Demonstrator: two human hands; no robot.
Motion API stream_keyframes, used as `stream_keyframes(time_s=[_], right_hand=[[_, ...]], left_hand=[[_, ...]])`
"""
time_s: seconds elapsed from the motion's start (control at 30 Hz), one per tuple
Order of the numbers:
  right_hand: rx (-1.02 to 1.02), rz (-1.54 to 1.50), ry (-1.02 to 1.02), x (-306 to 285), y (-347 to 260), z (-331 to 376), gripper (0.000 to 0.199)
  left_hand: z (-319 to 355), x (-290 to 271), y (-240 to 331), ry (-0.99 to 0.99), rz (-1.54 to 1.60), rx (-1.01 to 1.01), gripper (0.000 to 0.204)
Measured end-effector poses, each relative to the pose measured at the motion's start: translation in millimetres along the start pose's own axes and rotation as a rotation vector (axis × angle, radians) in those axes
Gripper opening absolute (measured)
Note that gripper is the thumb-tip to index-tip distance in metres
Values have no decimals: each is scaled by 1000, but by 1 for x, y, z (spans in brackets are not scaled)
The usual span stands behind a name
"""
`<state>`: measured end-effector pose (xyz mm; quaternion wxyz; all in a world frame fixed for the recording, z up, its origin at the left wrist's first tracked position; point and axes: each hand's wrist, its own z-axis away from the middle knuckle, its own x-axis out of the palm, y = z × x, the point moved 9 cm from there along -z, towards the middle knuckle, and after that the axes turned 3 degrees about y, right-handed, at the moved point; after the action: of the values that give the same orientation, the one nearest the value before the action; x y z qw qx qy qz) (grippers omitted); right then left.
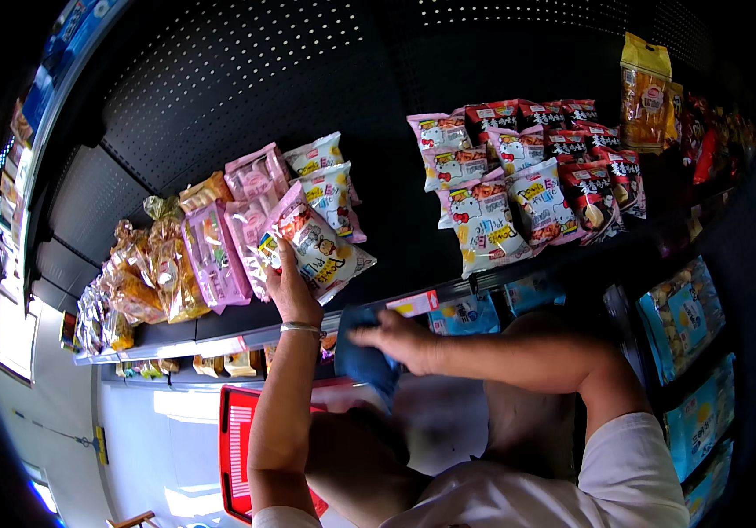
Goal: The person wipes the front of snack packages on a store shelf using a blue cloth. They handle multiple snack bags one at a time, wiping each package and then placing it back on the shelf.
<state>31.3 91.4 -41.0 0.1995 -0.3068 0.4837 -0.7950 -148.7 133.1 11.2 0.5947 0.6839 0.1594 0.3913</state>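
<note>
My left hand (pixel 293 295) is closed on the near edge of a pink and white snack bag (pixel 327 257) with cartoon pictures, held tilted over the shelf front. Behind that bag are similar white and yellow bags (pixel 328 195) and pink packs (pixel 213 255). In my right hand (pixel 402 339), smeared a little by motion, is a blue cloth (pixel 365 359) that hangs down in front of the shelf edge. The cloth is apart from the bag.
Right of my hands, cartoon snack bags (pixel 485 227) and black and red bags (pixel 591 192) stand in rows, with a yellow package (pixel 644 97) beyond. Clear-wrapped bread (pixel 171 260) fills the left end. Below are a red basket (pixel 235 449) and blue packs (pixel 687 310).
</note>
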Motion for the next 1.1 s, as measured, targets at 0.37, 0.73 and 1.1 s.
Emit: stream_keyframes(time_s=[0.37, 0.73, 1.1], right_hand=[[-655, 1090, -373, 41, 6, 38, 19], [-670, 1163, -447, 39, -3, 22, 29], [-624, 1059, -558, 40, 3, 21, 27]], left_hand=[[-67, 168, -55, -171, -250, 262, 49], [-128, 213, -89, -29, -535, 495, 55], [-144, 208, -124, -71, -425, 390, 68]])
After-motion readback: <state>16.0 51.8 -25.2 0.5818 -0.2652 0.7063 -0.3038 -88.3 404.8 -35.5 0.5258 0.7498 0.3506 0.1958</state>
